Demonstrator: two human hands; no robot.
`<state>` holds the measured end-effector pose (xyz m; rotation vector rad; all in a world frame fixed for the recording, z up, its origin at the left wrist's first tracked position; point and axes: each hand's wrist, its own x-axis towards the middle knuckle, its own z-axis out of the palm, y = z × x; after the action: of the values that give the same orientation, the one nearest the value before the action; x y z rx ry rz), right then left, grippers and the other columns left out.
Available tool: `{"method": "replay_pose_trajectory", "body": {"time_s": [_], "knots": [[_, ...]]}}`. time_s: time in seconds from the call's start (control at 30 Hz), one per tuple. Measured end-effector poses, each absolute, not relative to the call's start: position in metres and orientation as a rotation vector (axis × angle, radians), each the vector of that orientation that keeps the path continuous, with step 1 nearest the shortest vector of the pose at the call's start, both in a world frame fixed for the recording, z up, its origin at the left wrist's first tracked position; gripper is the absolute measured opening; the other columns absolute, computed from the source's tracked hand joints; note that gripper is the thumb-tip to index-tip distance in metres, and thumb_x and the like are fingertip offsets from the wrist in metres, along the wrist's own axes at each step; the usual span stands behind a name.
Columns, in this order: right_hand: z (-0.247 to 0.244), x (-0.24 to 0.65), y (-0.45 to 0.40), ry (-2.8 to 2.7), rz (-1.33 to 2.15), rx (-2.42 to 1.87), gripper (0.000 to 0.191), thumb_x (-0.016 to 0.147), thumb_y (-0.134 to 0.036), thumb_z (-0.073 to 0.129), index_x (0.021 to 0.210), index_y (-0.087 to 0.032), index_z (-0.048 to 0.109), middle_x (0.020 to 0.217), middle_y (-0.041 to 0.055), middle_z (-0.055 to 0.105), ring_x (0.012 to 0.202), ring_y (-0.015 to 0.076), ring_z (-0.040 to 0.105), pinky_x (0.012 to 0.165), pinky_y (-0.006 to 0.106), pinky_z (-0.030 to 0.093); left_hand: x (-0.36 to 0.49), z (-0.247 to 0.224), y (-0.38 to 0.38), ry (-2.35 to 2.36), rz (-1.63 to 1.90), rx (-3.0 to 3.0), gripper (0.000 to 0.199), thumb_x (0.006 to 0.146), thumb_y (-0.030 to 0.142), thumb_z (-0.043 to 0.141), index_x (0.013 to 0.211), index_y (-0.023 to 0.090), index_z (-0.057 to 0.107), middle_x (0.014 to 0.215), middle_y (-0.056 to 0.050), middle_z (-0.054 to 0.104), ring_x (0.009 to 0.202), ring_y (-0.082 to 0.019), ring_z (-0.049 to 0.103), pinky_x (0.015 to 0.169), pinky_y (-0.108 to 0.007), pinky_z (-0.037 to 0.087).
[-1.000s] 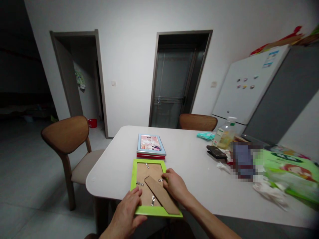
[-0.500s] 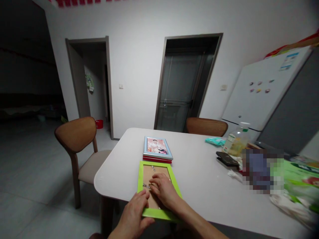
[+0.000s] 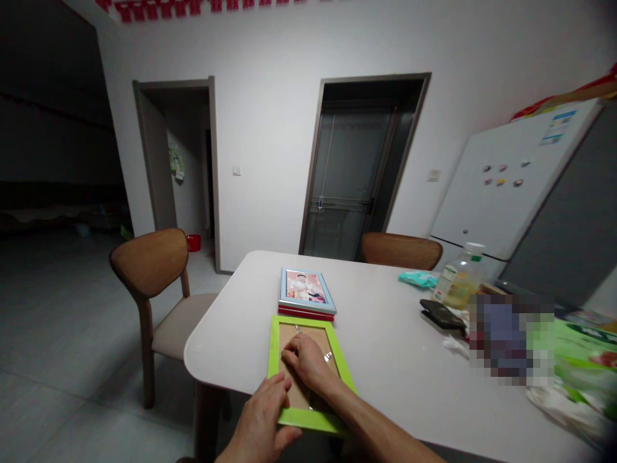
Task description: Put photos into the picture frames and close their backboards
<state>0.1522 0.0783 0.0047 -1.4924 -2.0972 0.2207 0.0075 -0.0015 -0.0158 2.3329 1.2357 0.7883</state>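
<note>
Green frame (image 3: 274, 347) face down on counter (image 3: 385, 360); left hand (image 3: 263, 415) grips its near-left corner; right hand (image 3: 308, 365) bent over its backing, grip unclear; stacked frames (image 3: 306, 292) just beyond it.

- A home, apparently its dining area
- Wooden-backed chairs (image 3: 149, 263) at the left and far edges of a pale tabletop (image 3: 380, 373)
- A white fridge (image 3: 511, 173) with small magnets (image 3: 501, 182) beyond the right edge
- A framed portrait (image 3: 304, 287) toward the far left corner
- Plain doorways (image 3: 187, 161) in a white wall (image 3: 265, 128)
</note>
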Motion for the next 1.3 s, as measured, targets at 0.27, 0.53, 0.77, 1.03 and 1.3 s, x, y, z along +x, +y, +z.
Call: {"method": "replay_pose_trajectory", "body": {"time_s": [0.27, 0.53, 0.77, 1.03, 1.3], "knots": [[0.005, 0.177, 0.115, -1.949, 0.11, -1.759, 0.026, 0.075, -0.022, 0.041, 0.074, -0.014, 0.066, 0.078, 0.008, 0.061, 0.078, 0.0154, 0.052, 0.073, 0.024, 0.033, 0.009, -0.022, 0.006, 1.231, 0.792, 2.353, 0.061, 0.058, 0.017, 0.066, 0.114, 0.017, 0.042, 0.122, -0.012, 0.046, 0.115, -0.024, 0.037, 0.096, -0.041, 0.032], [0.005, 0.172, 0.122, -1.983, 0.178, -1.732, 0.027, 0.075, -0.023, 0.041, 0.086, -0.016, 0.065, 0.088, 0.0078, 0.062, 0.083, 0.0152, 0.052, 0.078, 0.025, 0.034, 0.013, -0.016, 0.005, 1.254, 0.802, 2.314, 0.062, 0.058, 0.016, 0.066, 0.115, 0.017, 0.042, 0.12, -0.012, 0.047, 0.115, -0.023, 0.037, 0.096, -0.042, 0.032], [0.026, 0.2, 0.063, -2.203, 0.503, -1.363, 0.027, 0.068, -0.02, 0.047, 0.09, -0.02, 0.063, 0.105, 0.0059, 0.055, 0.097, 0.0151, 0.049, 0.086, 0.026, 0.034, 0.013, -0.012, 0.011, 1.252, 0.819, 2.261, 0.054, 0.057, 0.016, 0.066, 0.109, 0.018, 0.049, 0.118, -0.01, 0.05, 0.114, -0.024, 0.038, 0.096, -0.04, 0.032], [0.024, 0.206, 0.032, -2.232, 0.668, -1.347, 0.015, 0.061, -0.021, 0.057, 0.072, -0.024, 0.068, 0.113, 0.0043, 0.048, 0.107, 0.0189, 0.042, 0.091, 0.032, 0.03, 0.014, -0.012, 0.01, 1.242, 0.857, 2.237, 0.055, 0.059, 0.015, 0.063, 0.111, 0.017, 0.047, 0.113, -0.009, 0.053, 0.114, -0.022, 0.039, 0.096, -0.039, 0.032], [0.011, 0.201, 0.037, -2.078, 0.459, -1.467, 0.035, 0.062, -0.024, 0.055, 0.097, -0.019, 0.059, 0.111, 0.0084, 0.049, 0.102, 0.0188, 0.045, 0.087, 0.028, 0.033, 0.014, -0.008, 0.01, 1.244, 0.832, 2.249, 0.047, 0.057, 0.013, 0.063, 0.101, 0.017, 0.051, 0.118, -0.009, 0.05, 0.115, -0.021, 0.037, 0.097, -0.037, 0.03]]}}
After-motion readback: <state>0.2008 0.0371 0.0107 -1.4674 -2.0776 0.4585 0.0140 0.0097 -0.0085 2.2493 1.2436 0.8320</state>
